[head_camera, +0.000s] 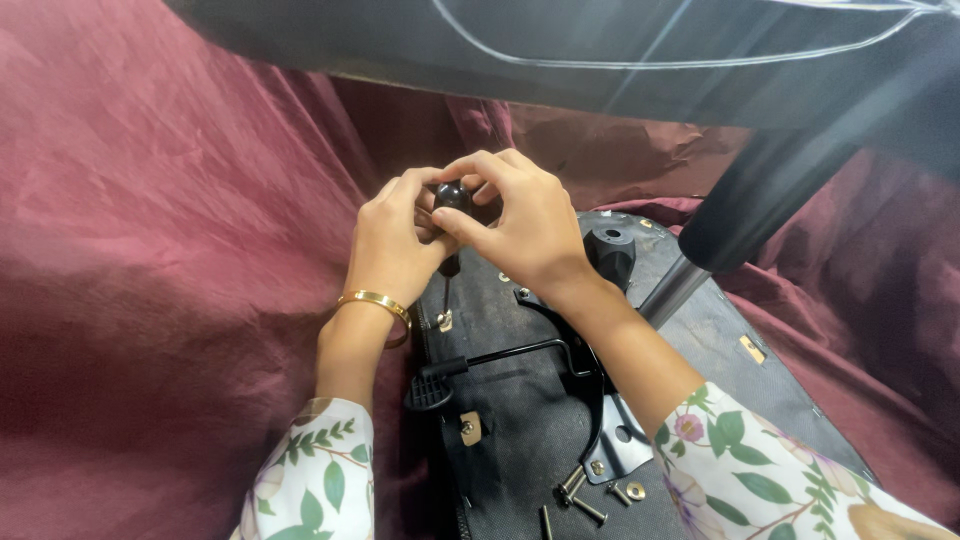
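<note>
My left hand (392, 245) and my right hand (525, 225) meet over a black-handled screwdriver (451, 196). Both wrap their fingers around its round handle top. The tool stands upright, its thin shaft (445, 295) pointing down at a small brass-coloured fitting (444, 321) on the black underside of a chair seat (520, 420). A gold bangle (378, 302) sits on my left wrist. Both sleeves are white with a leaf and flower print.
A metal bracket with a black lever (500, 358) is fixed on the seat. Several loose bolts and a washer (590, 495) lie near the front. A black cylinder with a silver rod (745, 215) crosses at the right. Maroon cloth (150, 250) lies all around.
</note>
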